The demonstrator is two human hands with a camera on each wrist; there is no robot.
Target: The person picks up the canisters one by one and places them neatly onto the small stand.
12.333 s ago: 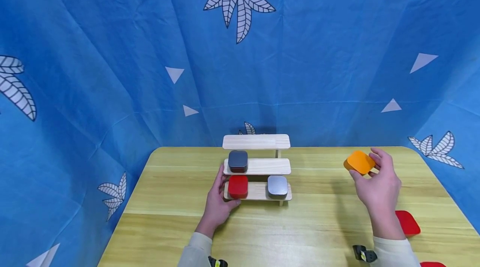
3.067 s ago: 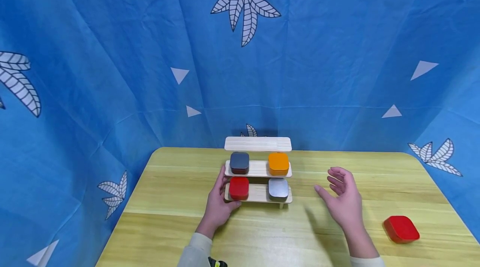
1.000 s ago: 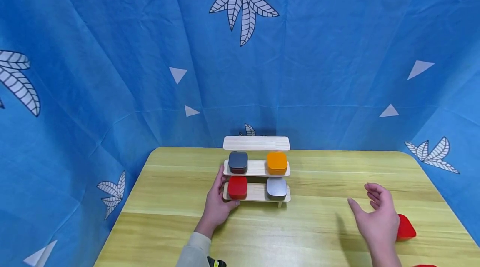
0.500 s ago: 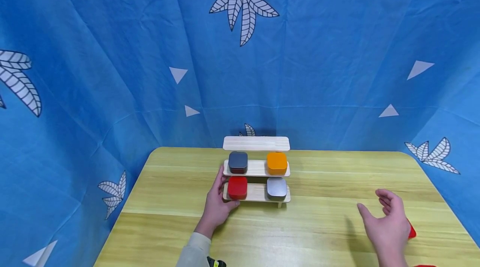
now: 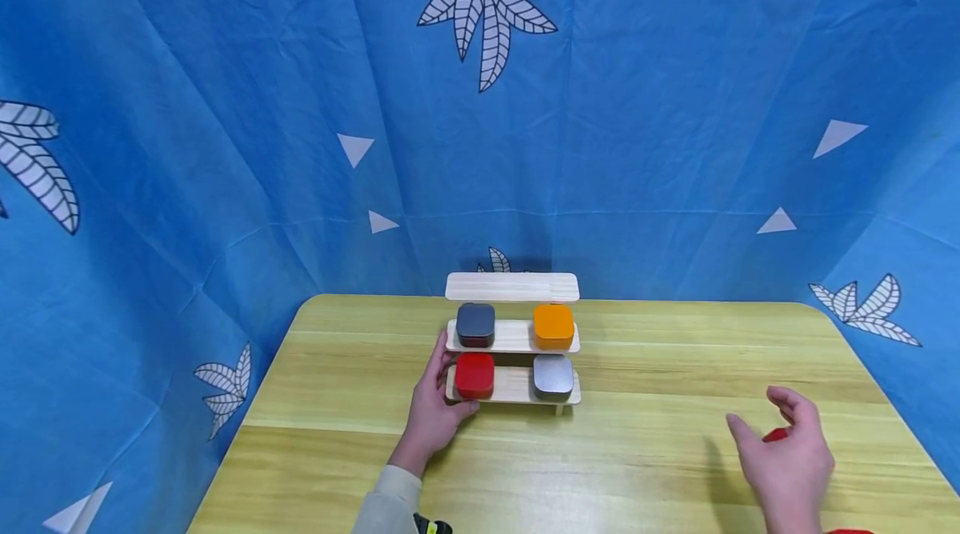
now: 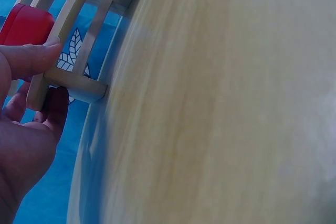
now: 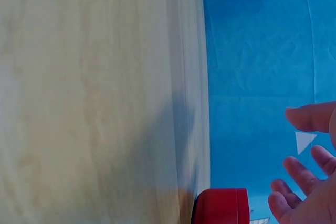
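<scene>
A three-tier wooden display shelf [image 5: 512,286] stands at the table's middle. My left hand [image 5: 437,409] grips the left end of its lowest tier, thumb in front, fingers behind and below. That tier bears a red rounded-square box [image 5: 475,374] at left and a silver one [image 5: 553,376] at right. On the middle tier sit a dark blue box [image 5: 476,324] and an orange box [image 5: 553,326]. My right hand [image 5: 787,455] hovers at right, thumb and fingers spread. Another red box [image 7: 220,206] lies on the table, mostly hidden behind this hand in the head view; the right wrist view shows them apart.
One more red item [image 5: 850,531] shows at the bottom edge, mostly cut off. The wooden table [image 5: 637,417] ends at a blue patterned cloth [image 5: 637,142] behind and at the sides. The shelf's top tier bears nothing.
Earlier my right hand held the orange box, which now sits on the middle tier. Since then the right hand has moved right and nearer, over the red box. The left hand keeps its grip.
</scene>
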